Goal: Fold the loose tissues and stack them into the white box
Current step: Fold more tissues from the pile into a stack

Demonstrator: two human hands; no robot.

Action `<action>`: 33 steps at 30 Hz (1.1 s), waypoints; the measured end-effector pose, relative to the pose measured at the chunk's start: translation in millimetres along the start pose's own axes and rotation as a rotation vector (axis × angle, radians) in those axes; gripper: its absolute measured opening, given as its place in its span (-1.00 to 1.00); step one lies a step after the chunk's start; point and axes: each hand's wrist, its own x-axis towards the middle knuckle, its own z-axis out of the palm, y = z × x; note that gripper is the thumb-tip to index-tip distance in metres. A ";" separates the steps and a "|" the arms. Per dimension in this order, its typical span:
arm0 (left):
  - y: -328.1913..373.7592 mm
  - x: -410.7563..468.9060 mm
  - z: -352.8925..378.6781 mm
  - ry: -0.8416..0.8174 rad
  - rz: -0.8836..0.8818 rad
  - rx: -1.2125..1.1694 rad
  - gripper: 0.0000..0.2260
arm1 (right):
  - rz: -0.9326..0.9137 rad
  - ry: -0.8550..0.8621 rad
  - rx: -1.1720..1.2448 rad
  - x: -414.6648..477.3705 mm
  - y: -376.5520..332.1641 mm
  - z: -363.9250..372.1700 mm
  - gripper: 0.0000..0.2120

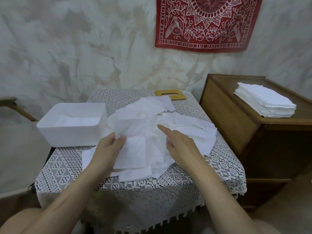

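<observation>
A small bench (135,183) covered with a white lace cloth (65,168) carries the work. The loose tissues (182,125) lie in a crumpled heap over the middle of the benchtop, spreading toward 3 o'clock and overlapping each other. The white box (72,130) stands at 9 o'clock from the heap, just beside it, open at the top, and something white and flat, seemingly tissue, lies in its bottom. The left hand (108,147) is at the heap's 8 o'clock edge; its thumb and fingers (120,139) are closed on the left border of one flat tissue sheet (135,149), which lies on top of the near part of the heap. The right hand (180,146) rests at the heap's 5 o'clock side with its forefinger (163,129) stretched straight toward 11 o'clock, the tip on the tissues; its other fingers are curled under, and whether they grip any tissue cannot be told. A flat wooden lid (170,95) with a slot lies at 12 o'clock from the heap, partly covered by a tissue. At 3 o'clock from the bench stands a wooden cabinet (233,125), and on it sits a neat stack of flat tissues (265,102). A red patterned cloth (206,22) hangs on the wall at 1 o'clock.
</observation>
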 end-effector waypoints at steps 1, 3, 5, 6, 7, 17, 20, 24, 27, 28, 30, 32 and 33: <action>-0.8 0.2 -0.1 -0.001 -0.006 -0.006 -0.82 | -0.005 -0.006 -0.007 0.0 1.1 1.7 -0.42; -0.8 1.3 -0.1 -0.009 -0.012 -0.023 -0.81 | 0.019 -0.012 0.010 1.7 6.8 5.9 -0.47; -0.8 4.3 1.4 -0.032 -0.001 -0.033 -0.80 | 0.052 -0.010 0.018 4.0 9.6 7.6 -0.62; -1.1 5.9 1.9 -0.035 0.003 -0.036 -0.80 | 0.049 0.008 0.004 6.7 10.6 7.8 -0.68; -1.1 7.5 2.6 -0.038 0.003 -0.041 -0.80 | 0.041 0.034 -0.021 9.6 11.3 7.0 -0.73; 0.9 16.5 -2.1 -0.025 0.063 -0.099 -0.81 | 0.248 0.260 0.888 29.0 1.5 -15.7 -0.79; -0.6 17.1 -3.8 -0.008 0.050 -0.092 -0.82 | 0.408 0.078 0.882 24.3 8.9 -8.5 -0.80; -3.5 16.4 -1.7 0.004 -0.008 -0.117 -0.82 | 0.409 0.004 0.465 17.2 16.8 -6.4 -0.77; -2.2 14.0 2.3 -0.017 -0.024 -0.141 -0.83 | 0.402 0.062 0.601 14.4 12.1 -11.2 -0.78; -2.1 13.8 3.4 -0.024 -0.019 -0.148 -0.83 | 0.411 0.090 0.705 14.4 11.0 -13.1 -0.77; -2.4 13.5 3.9 -0.030 -0.011 -0.152 -0.82 | 0.425 0.121 0.931 13.1 5.8 -18.3 -0.74; -2.9 13.7 4.0 -0.035 -0.004 -0.145 -0.82 | 0.417 0.132 1.089 12.0 3.6 -19.2 -0.74; -2.7 13.8 3.6 -0.033 -0.003 -0.138 -0.82 | 0.408 0.136 1.141 12.9 3.0 -18.0 -0.79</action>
